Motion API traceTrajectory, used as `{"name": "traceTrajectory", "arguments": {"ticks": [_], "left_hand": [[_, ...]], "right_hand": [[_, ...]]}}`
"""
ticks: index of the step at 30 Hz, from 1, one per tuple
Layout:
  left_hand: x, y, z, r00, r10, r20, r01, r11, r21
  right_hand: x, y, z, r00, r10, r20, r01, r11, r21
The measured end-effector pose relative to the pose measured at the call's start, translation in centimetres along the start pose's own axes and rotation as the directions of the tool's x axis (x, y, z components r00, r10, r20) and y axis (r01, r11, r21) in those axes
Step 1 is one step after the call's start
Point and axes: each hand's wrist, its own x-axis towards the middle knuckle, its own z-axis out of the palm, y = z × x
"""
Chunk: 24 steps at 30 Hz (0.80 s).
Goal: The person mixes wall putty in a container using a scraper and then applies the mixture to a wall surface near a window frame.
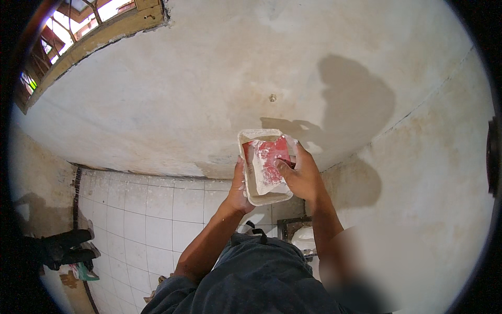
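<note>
Against the plastered wall (209,78), my left hand (238,191) grip closed under white tray (256,196), right hand (302,178) grip pinching red tool (272,152) inside it.

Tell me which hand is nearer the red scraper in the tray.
Right. The right hand reaches into the white tray with its fingers on the red scraper. The left hand supports the tray's left edge from outside, apart from the scraper.

Daylight glares white through the barred window (78,21) at upper left. The plastered wall (209,89) is evenly lit, with soft shadows at right. Fisheye bending curves the edges into black; a blurred patch sits low right.
</note>
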Motion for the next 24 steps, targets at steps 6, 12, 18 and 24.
{"name": "traceTrajectory", "arguments": {"ticks": [6, 12, 18, 24], "left_hand": [[-0.3, -0.5, -1.6, 0.992, 0.006, -0.130, -0.006, 1.000, 0.001], [-2.2, 1.3, -0.9, 0.986, -0.020, -0.163, -0.002, 0.991, -0.134], [-3.5, 3.7, 0.1, 0.985, 0.019, -0.171, -0.036, 0.995, -0.098], [-3.7, 5.0, 1.3, 0.984, 0.070, -0.162, -0.083, 0.994, -0.073]], "right_hand": [[-0.4, 0.1, 0.8, 0.995, 0.067, 0.076, -0.087, 0.948, 0.307], [-1.3, -1.6, 1.0, 0.999, 0.050, -0.023, -0.026, 0.799, 0.601], [-2.6, -2.5, 0.7, 0.991, -0.048, -0.121, 0.101, 0.869, 0.484], [-4.9, -2.1, -0.2, 0.962, -0.253, -0.099, 0.271, 0.884, 0.380]]}}
